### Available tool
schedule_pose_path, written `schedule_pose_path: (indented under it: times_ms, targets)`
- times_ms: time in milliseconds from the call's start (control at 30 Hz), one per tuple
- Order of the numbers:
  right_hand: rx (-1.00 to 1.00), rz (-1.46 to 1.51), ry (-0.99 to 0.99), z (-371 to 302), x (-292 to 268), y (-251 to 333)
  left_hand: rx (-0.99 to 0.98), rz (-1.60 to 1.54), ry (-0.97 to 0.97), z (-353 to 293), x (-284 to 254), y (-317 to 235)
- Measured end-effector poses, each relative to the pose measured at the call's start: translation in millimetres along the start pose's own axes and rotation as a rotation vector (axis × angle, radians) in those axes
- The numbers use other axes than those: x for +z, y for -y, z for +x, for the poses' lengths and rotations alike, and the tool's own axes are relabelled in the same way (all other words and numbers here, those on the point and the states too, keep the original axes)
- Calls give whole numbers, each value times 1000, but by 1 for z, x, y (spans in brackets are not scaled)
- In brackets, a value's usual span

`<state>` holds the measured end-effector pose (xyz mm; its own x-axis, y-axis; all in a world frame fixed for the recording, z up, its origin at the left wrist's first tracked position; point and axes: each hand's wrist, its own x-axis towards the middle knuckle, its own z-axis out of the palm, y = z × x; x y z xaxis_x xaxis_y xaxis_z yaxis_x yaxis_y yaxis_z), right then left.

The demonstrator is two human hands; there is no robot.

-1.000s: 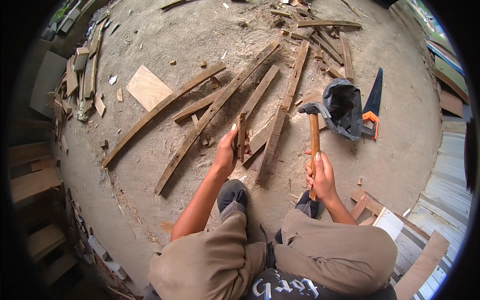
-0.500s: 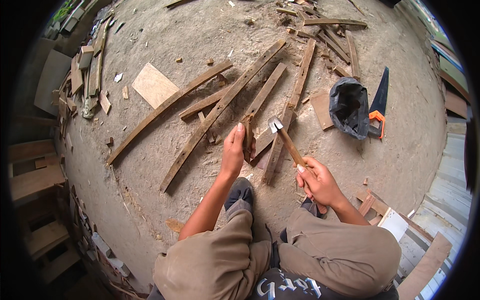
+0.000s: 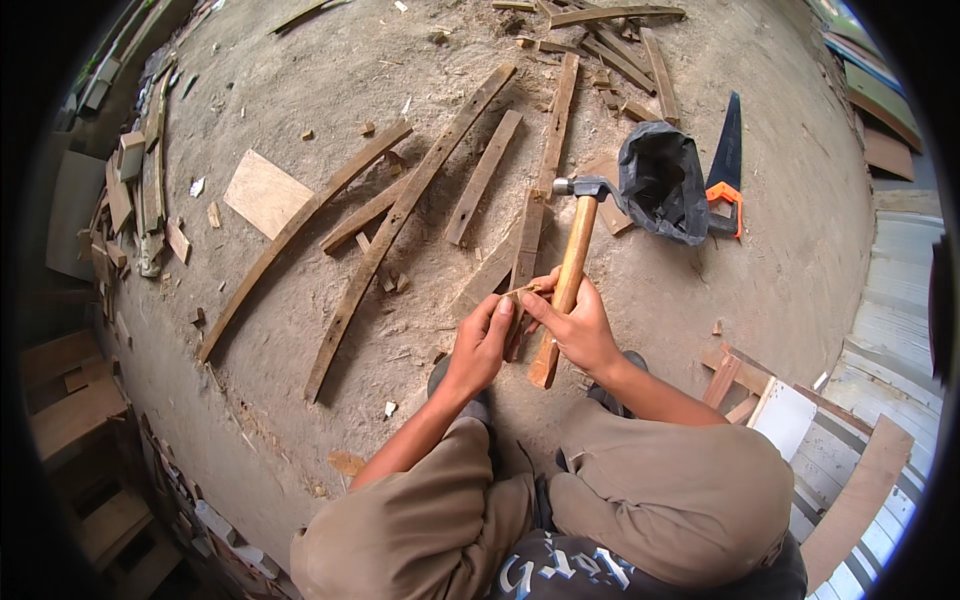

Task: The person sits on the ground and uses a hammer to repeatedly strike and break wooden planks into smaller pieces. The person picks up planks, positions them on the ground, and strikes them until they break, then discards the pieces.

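Note:
My left hand (image 3: 484, 342) is closed on a short brown piece of wood (image 3: 515, 322), mostly hidden behind the fingers. Fingertips of my right hand (image 3: 578, 322) meet the left ones at the wood's splintered upper end. The same right hand holds a claw hammer (image 3: 577, 240) by its wooden handle, its metal head pointing away from me. Beneath and beyond the hands, a long wooden batten (image 3: 528, 240) lies on the ground. To the left are a shorter batten (image 3: 484, 180) and a long one with dark holes (image 3: 408, 205).
A black plastic bag (image 3: 660, 185) stands open on the right, beside a handsaw (image 3: 730, 160) with an orange handle. A plywood sheet (image 3: 267, 194) lies left under a curved batten (image 3: 300, 225). Scrap wood is heaped at the far right (image 3: 625, 60) and left edge (image 3: 140, 195).
My right hand has come left to meet the left hand, and the hammer has turned more upright. The wood piece has come nearer to me. The whole view has shifted slightly.

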<state>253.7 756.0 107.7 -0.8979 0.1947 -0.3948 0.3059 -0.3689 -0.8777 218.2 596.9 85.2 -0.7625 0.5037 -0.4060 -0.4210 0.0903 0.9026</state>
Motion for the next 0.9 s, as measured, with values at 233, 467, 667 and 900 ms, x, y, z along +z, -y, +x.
schedule_pose_path:
  times_ms: [233, 467, 667, 900]
  targets:
    - [-22, 78, 27, -7, -12, -9, -268, -282, 15, -3, 5, -16]
    - [112, -81, 70, -5, -22, 1, -293, -446, -70, 0, -16, -24]
    - [170, -143, 23, -16, -26, -16, -280, -399, -126, 7, -33, 5]
    - [218, -148, -27, -26, -27, -37, -626, -561, -45, -10, -22, 49]
